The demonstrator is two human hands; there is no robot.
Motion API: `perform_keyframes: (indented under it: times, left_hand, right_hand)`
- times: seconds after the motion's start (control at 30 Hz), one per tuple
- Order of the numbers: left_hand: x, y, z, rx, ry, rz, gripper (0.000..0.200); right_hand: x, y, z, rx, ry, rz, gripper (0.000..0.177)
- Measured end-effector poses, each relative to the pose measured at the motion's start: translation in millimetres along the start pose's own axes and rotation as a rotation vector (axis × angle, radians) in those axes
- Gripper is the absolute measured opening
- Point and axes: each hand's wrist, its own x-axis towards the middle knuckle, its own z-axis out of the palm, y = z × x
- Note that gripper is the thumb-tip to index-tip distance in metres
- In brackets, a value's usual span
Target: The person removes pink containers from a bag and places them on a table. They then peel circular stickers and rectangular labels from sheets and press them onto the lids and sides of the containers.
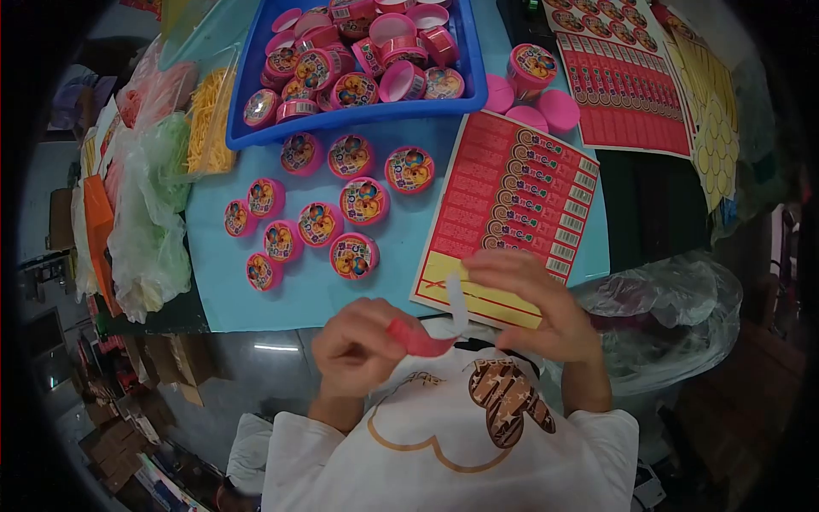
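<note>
In front of my shirt, my left hand (354, 346) is closed on one end of a red label strip (418, 341). The strip curls upward, and its far part shows its white back side. My right hand (537, 303) has its thumb and fingers apart, fingertips close to the strip's white end. Beneath that hand lies a red sheet of labels (512, 196) with barcodes; its near part is bare yellow backing (444, 277). Left of the sheet stand several small pink round tubs (351, 256) with cartoon lids.
A blue crate (358, 115) full of pink tubs and rings stands at the back. Pink lids (559, 111) and a taller pink tub (531, 70) sit right of it. More label sheets (627, 94) lie at the far right. Plastic bags (153, 230) and yellow strands (212, 119) are at left.
</note>
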Motion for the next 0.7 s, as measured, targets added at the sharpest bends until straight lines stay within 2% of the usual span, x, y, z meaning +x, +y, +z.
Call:
perform_keyframes:
  times: [0.03, 0.07, 0.1, 0.13, 0.17, 0.2, 0.23, 0.3, 0.33, 0.4, 0.53, 0.63, 0.7]
  left_hand:
    - [4, 7, 8, -0.191, -0.049, 0.027, 0.016]
    - [6, 10, 12, -0.383, -0.100, 0.057, 0.018]
    - [5, 9, 10, -0.381, -0.098, 0.060, 0.018]
    - [5, 7, 6, -0.336, -0.075, 0.032, 0.020]
    - [5, 5, 1, -0.291, -0.053, 0.004, 0.023]
    - [7, 2, -3, 0.051, 0.050, -0.065, 0.028]
    - [13, -2, -9, 0.393, 0.151, -0.135, 0.033]
    - [36, -25, -32, 0.963, 0.204, -0.219, 0.045]
    - [41, -37, -44, 0.963, 0.208, -0.216, 0.045]
    - [44, -56, -61, 1.424, -0.057, -0.155, 0.055]
    - [51, -70, -56, 1.552, -0.091, -0.166, 0.057]
    - [52, -70, -48, 1.579, -0.122, -0.207, 0.059]
    - [51, -54, -30, 1.026, -0.037, -0.275, 0.060]
  right_hand:
    - [-1, 1, 0, 0.003, -0.004, -0.001, 0.021]
    - [-2, 3, -1, 0.190, -0.188, -0.029, 0.020]
    - [-4, 4, -2, 0.377, -0.371, -0.057, 0.019]
    - [-9, 4, -3, 0.379, -0.374, -0.057, 0.019]
    - [-16, 2, -3, 0.407, -0.335, 0.048, 0.019]
    - [-20, 2, -4, 0.434, -0.294, 0.152, 0.019]
    - [-21, -1, -6, 0.435, -0.294, 0.152, 0.019]
    - [-22, -10, -12, 0.029, 0.079, 0.231, 0.017]
    - [-19, -11, -16, 0.028, 0.077, 0.227, 0.017]
    - [-14, -9, -23, -0.115, 0.308, 0.000, 0.018]
    - [-21, -10, -35, -0.207, 0.362, -0.029, 0.020]
    - [-30, -12, -39, -0.173, 0.294, 0.076, 0.026]
    - [-29, -15, -37, -0.258, 0.201, -0.037, 0.031]
